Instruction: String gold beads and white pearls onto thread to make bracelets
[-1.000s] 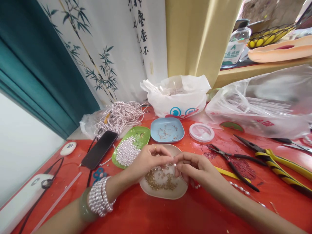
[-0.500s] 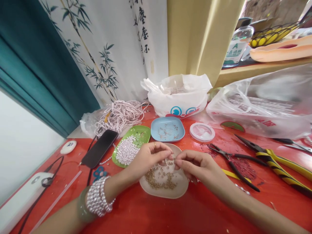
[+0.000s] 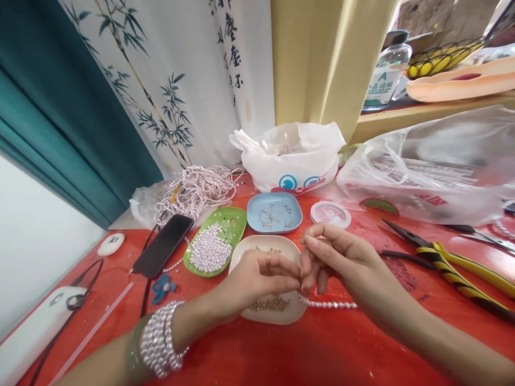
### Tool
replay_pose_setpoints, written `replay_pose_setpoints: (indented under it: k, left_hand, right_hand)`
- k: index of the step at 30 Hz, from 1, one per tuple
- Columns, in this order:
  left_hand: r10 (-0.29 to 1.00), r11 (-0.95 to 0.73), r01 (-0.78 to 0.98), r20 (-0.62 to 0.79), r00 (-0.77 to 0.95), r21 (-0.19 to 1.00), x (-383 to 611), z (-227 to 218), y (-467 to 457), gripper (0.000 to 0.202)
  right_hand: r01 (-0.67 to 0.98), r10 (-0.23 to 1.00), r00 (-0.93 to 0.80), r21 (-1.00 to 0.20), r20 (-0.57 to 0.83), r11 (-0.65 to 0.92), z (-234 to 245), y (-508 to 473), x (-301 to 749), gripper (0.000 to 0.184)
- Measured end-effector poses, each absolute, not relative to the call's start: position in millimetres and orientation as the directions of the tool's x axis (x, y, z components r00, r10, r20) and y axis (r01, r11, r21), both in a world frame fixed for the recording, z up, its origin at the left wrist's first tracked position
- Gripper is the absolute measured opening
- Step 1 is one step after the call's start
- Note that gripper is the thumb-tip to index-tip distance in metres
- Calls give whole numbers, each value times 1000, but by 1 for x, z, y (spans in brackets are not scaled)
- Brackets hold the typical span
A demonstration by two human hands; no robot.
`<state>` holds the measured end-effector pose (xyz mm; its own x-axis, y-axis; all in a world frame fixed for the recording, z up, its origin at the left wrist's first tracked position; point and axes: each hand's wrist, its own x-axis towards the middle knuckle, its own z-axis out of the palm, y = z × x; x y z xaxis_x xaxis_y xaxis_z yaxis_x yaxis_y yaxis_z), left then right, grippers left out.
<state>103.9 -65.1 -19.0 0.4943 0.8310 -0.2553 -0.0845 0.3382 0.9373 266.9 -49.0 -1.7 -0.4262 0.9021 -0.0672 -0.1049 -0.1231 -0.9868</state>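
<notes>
**Strand of shiny white round beads (image 3: 335, 304) stretches over a glossy red tabletop (image 3: 306, 359)**

The strand lies beneath the right hand (image 3: 341, 260), its near end reaching the right edge of a cream, rounded plastic dish (image 3: 296, 311). The left hand (image 3: 261, 279) is over that dish, its thumb and fingertips drawn close together; whether they grip the strand or some small part cannot be told. The right hand's fingers curl inward, the thumb tip near the index finger, and what they may pinch is hidden. The two hands' fingertips nearly meet above the dish's right side.

Small gold-coloured beads (image 3: 271, 303) lie in the cream dish. Behind it sits a light-blue, rounded plastic dish (image 3: 293, 222) with fine metallic pieces, and to the left a green, oval plastic dish (image 3: 240, 215) heaped with loose pearly beads (image 3: 209, 249). A clear, round plastic lid (image 3: 330, 214) rests right of the blue dish. Farther right lie pliers with yellow-and-black handles (image 3: 442, 262). A multi-row pearly bead bracelet (image 3: 161, 338) wraps the left wrist.
</notes>
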Motion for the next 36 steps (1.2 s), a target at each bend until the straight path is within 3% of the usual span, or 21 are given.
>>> replay_pose_setpoints:
  k: [10,15,22,24,28,30,32,34,36]
  left_hand:
    - [745,573,-117,-456,487,811,107,-21,-68,19]
    - [722,530,-79,-401,564,844,108,-26,-71,23]
    - [757,388,-130,-235,610,913,114,-41,-77,32]
    - [739,384,-92,-247,627,919,114,-45,-77,32]
    - [732,388,-31,-288,618,921,113,-47,-77,36]
    - [740,377,-4,-299,603,926,113,-46,-78,36]
    - [750,368,17,-308,586,930,113,-45,-79,36]
    - [757,367,25,-314,573,930,113,-45,-79,36]
    - [759,370,18,-314,570,929,113,-46,-80,36]
  right_hand:
    - [-176,954,-278,-970,-113,-166,-6,-40,273,18]
    - [-198,950,-297,-967,-99,-163,-12,-36,273,20]
    - [88,969,-245,-995,13,36,-13,-35,286,16]
    - [168,979,-200,-982,46,81,-5,-47,305,11]
    - [498,982,10,-852,188,158,17,-89,383,18]
    - [592,918,289,-804,273,53,23,-116,437,22]
    - [642,773,539,-757,335,-120,20,-143,491,16]
    - [701,656,635,-661,408,-268,9,-166,536,8]
    - [732,631,645,-585,432,-349,-9,-182,568,11]
